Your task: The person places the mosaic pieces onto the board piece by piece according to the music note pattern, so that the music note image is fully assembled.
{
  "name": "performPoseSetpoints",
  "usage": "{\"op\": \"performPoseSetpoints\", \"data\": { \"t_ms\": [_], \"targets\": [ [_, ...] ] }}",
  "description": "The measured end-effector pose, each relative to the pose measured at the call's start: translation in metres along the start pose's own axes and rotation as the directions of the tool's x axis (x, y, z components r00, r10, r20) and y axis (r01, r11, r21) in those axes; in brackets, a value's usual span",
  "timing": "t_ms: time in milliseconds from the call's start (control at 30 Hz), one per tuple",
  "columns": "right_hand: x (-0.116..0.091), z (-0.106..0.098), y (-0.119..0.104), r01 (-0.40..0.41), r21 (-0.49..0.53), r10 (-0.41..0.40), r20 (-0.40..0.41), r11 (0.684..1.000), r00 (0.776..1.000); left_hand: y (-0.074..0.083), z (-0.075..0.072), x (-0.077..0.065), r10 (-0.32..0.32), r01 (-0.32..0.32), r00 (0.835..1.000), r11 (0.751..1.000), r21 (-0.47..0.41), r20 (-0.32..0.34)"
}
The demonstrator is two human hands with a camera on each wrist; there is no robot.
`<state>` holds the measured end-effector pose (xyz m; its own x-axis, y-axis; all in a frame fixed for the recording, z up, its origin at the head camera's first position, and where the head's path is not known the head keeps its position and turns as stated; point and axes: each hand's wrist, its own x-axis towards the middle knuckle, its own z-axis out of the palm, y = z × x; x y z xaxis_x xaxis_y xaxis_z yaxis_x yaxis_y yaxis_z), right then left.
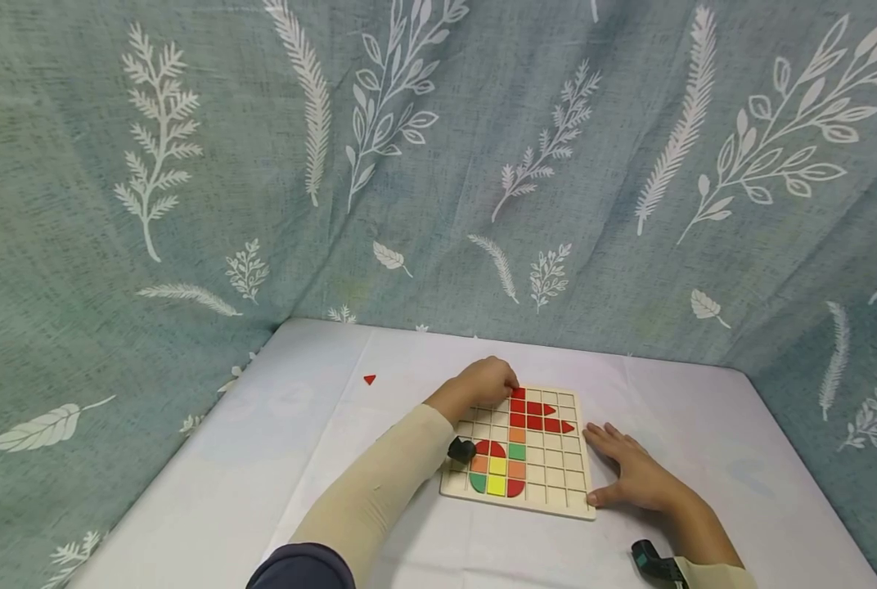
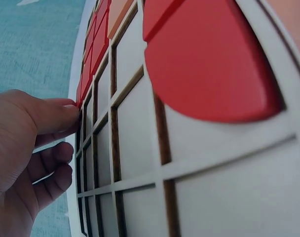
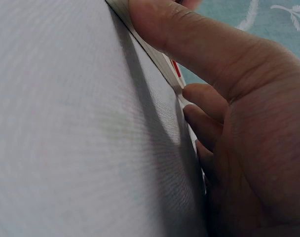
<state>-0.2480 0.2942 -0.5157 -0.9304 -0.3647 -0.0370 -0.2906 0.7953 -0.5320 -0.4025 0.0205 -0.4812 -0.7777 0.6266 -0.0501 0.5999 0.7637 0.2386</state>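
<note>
A pale wooden grid board (image 1: pixel 556 474) lies on the table with colored tiles set in part of its cells. My left hand (image 1: pixel 486 380) reaches over it to the far edge. There its thumb and index finger pinch at a red tile (image 1: pixel 517 393); the fingertips partly hide it. In the left wrist view, the left hand (image 2: pixel 26 143) has its other fingers curled beside the board's edge. My right hand (image 1: pixel 633 470) rests at the board's right side, fingers extended along the edge and thumb touching near the front corner. The right wrist view shows that thumb (image 3: pixel 189 34) against the board's side.
A small red triangular tile (image 1: pixel 369 379) lies alone on the white tablecloth (image 1: pixel 321 425), left of the board. Within the board are red pointed tiles (image 1: pixel 567 427), yellow tiles (image 1: pixel 496 475) and a green square (image 1: pixel 516 451). A leaf-patterned curtain (image 1: pixel 438 245) hangs behind the table.
</note>
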Motion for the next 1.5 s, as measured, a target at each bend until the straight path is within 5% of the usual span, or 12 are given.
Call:
{"op": "performPoseSetpoints", "data": {
  "t_ms": [333, 767, 1033, 1500],
  "targets": [
    [0.002, 0.002, 0.002, 0.018, -0.011, -0.018, -0.001, 1.0, 1.0, -0.014, -0.01, -0.014, 0.002, -0.002, 1.0, 1.0, -0.002, -0.024],
    [-0.001, 0.002, 0.004, 0.025, -0.009, -0.025, -0.005, 1.0, 1.0, -0.045, -0.019, -0.04, -0.096, 0.096, 0.995, 0.995, -0.003, -0.024],
    [0.001, 0.003, 0.003, 0.035, -0.003, -0.035, -0.008, 0.999, 0.999, -0.065, -0.018, -0.054, -0.096, 0.097, 0.994, 0.995, 0.015, -0.049],
    [-0.001, 0.003, 0.004, 0.032, 0.0, -0.032, -0.006, 0.999, 0.999, -0.114, -0.028, -0.106, -0.189, 0.194, 0.978, 0.98, 0.046, -0.089]
  ]
}}
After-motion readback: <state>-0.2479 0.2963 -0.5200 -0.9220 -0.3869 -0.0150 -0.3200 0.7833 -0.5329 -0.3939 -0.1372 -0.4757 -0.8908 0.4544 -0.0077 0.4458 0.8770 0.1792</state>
